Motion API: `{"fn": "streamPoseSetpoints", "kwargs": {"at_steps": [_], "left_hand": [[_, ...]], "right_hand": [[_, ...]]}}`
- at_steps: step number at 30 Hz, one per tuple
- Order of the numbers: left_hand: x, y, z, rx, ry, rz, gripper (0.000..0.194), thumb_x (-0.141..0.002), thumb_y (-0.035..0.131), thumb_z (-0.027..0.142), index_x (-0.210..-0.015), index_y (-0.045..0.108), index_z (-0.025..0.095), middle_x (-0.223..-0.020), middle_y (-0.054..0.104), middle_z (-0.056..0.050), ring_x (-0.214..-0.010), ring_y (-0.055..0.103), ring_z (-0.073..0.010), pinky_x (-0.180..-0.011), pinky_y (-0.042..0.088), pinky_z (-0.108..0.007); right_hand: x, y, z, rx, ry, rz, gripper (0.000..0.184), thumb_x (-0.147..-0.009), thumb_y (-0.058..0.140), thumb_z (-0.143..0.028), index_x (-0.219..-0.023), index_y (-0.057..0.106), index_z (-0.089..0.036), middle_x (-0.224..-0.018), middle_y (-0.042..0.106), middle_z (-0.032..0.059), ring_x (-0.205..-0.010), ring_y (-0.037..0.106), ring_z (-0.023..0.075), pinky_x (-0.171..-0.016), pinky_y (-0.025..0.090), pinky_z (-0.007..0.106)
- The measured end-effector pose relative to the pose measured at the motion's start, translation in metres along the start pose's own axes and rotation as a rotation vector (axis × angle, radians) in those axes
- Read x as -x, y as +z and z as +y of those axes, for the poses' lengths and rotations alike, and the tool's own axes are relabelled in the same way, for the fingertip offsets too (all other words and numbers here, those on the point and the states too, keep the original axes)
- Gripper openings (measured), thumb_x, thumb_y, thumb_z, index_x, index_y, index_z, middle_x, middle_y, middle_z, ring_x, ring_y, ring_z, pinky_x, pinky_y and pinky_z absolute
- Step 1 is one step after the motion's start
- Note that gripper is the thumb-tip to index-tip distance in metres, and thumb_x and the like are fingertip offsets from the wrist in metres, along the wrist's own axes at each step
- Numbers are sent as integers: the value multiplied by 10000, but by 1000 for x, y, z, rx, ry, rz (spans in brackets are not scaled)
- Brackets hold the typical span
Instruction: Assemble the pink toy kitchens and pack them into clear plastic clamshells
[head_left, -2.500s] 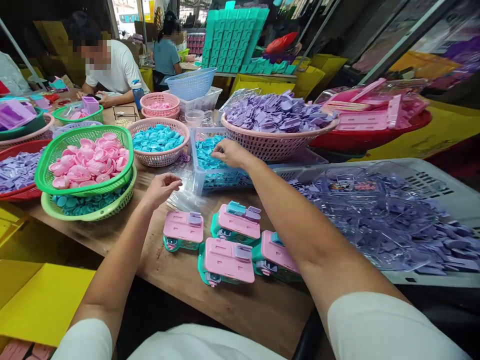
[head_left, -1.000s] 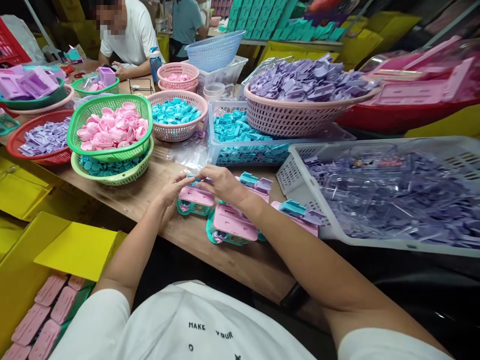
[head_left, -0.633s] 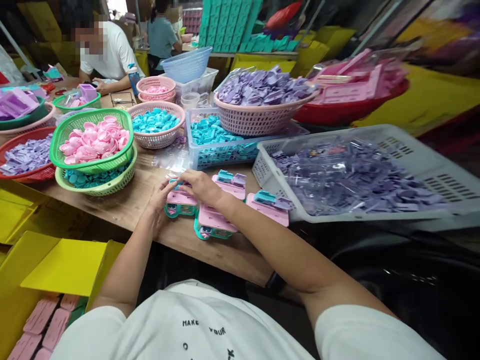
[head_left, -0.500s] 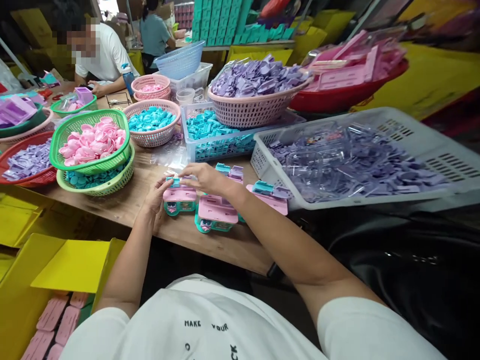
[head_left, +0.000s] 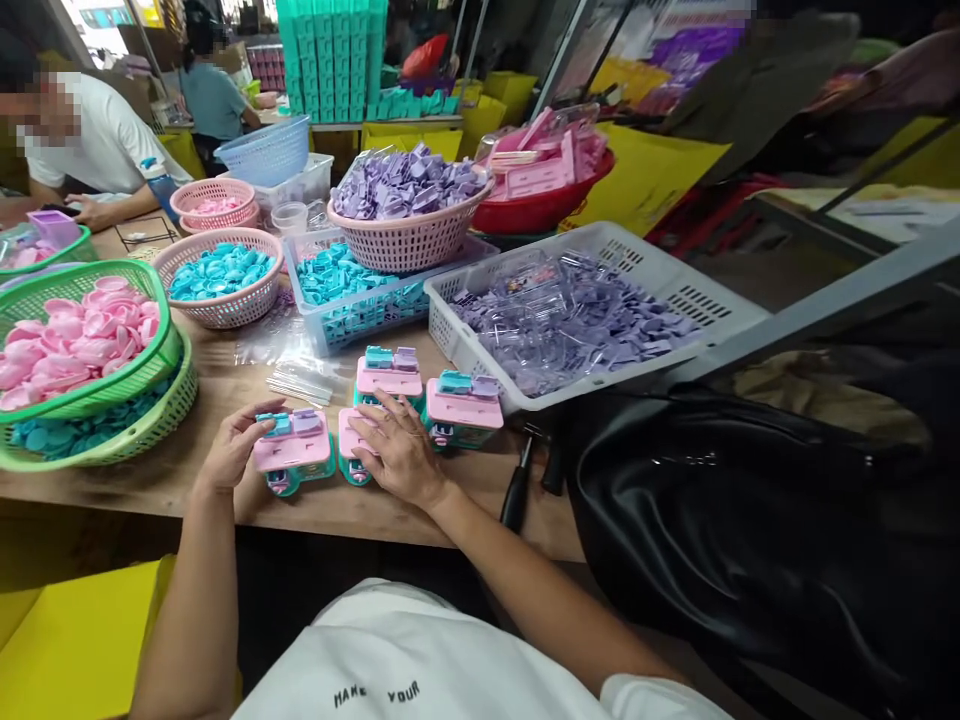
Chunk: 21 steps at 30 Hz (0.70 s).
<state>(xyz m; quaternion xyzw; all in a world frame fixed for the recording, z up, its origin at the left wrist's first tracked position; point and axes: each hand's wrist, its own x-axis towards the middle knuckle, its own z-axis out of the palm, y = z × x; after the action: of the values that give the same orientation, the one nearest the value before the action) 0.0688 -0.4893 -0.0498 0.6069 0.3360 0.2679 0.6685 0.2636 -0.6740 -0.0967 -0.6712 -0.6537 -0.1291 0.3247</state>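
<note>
My left hand (head_left: 234, 446) is closed at the left side of a pink-topped toy vehicle (head_left: 291, 453), thumb and fingers about the blue piece (head_left: 273, 425) on its roof. Beside that blue piece sits a lilac piece (head_left: 306, 422). My right hand (head_left: 401, 450) lies with fingers spread over a second toy vehicle (head_left: 348, 437), hiding most of its roof. Behind it stands a third toy vehicle (head_left: 388, 378), and to the right a fourth toy (head_left: 465, 405); both carry a blue and a lilac piece on top.
A white crate (head_left: 547, 400) of lilac parts stands to the right, near a black-handled tool (head_left: 516, 495). Baskets of pink parts (head_left: 82, 330), blue parts (head_left: 221, 272) and lilac parts (head_left: 412, 185) line the back and left. Plastic bags (head_left: 289, 360) lie between. A person (head_left: 97, 130) sits far left.
My view has turned right. My right hand has left the leftmost toy vehicle and now rests on the one beside it. My left hand stays at the leftmost toy, whose lilac piece now shows.
</note>
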Motion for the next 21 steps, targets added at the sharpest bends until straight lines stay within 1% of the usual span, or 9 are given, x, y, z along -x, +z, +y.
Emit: {"fn": "streamPoseSetpoints", "kwargs": {"at_steps": [3,5,8,10,13,15,18,20,21], "left_hand": [[-2,-8,1,-23,23,-13,475,-601,871,424,-1021,786,220,-999,773,-94,-962,708,-301,-864,552,-388],[-3,-15,-2,-55,34,10,467,-610,864,442,-1017,788,226,-1011,772,-98,-950,710,-308,-860,558,-402],[0,-25,-7,-115,39,-27,484,-664,831,496,-1055,785,214,-1093,757,-117,-993,706,-319,-887,552,-399],[2,-30,-5,-143,65,-89,494,-731,773,548,-1089,777,208,-1120,748,-128,-1032,698,-322,-919,539,-399],[-8,-30,14,-250,182,-71,446,-852,654,566,-1098,761,209,-1084,748,-119,-1042,687,-301,-939,518,-393],[-31,-21,35,-435,305,-47,403,-893,617,534,-1077,749,201,-1051,739,-114,-1000,679,-281,-920,507,-388],[-81,8,61,-767,555,-115,351,-883,643,468,-1071,728,183,-1091,695,-129,-1009,640,-284,-939,473,-415],[-112,33,65,-959,697,-147,314,-844,689,380,-1083,715,178,-1182,656,-151,-1119,580,-320,-1018,419,-466],[-125,46,62,-1052,716,-145,313,-813,717,327,-1082,710,166,-1200,642,-170,-1125,565,-335,-1018,410,-490]], "right_hand": [[-21,8,7,-23,-70,-36,361,-964,539,-373,-1264,683,-233,-1350,649,80,-1416,429,315,-1189,301,544],[-28,5,9,-24,-108,-45,350,-967,538,-397,-1244,690,-245,-1375,632,75,-1412,435,311,-1178,321,539],[-25,-19,17,-20,-127,34,349,-984,509,-395,-1235,683,-227,-1396,608,107,-1400,449,311,-1153,355,542],[-16,-40,32,12,-70,119,342,-991,491,-357,-1253,666,-224,-1369,615,128,-1392,457,314,-1142,366,544],[-4,-61,61,87,19,161,317,-989,494,-317,-1242,665,-229,-1312,634,139,-1356,494,313,-1099,423,511],[0,-63,76,130,23,133,293,-983,509,-313,-1201,683,-222,-1288,642,142,-1315,529,316,-1053,464,495],[1,-54,85,168,-14,118,257,-965,533,-297,-1153,697,-236,-1246,664,131,-1260,563,334,-1010,481,520],[8,-49,84,159,-52,129,268,-954,533,-274,-1179,678,-265,-1220,674,122,-1232,575,347,-983,486,541],[14,-48,85,146,-74,129,288,-948,535,-272,-1205,663,-284,-1212,675,121,-1223,577,356,-968,489,550]]}}
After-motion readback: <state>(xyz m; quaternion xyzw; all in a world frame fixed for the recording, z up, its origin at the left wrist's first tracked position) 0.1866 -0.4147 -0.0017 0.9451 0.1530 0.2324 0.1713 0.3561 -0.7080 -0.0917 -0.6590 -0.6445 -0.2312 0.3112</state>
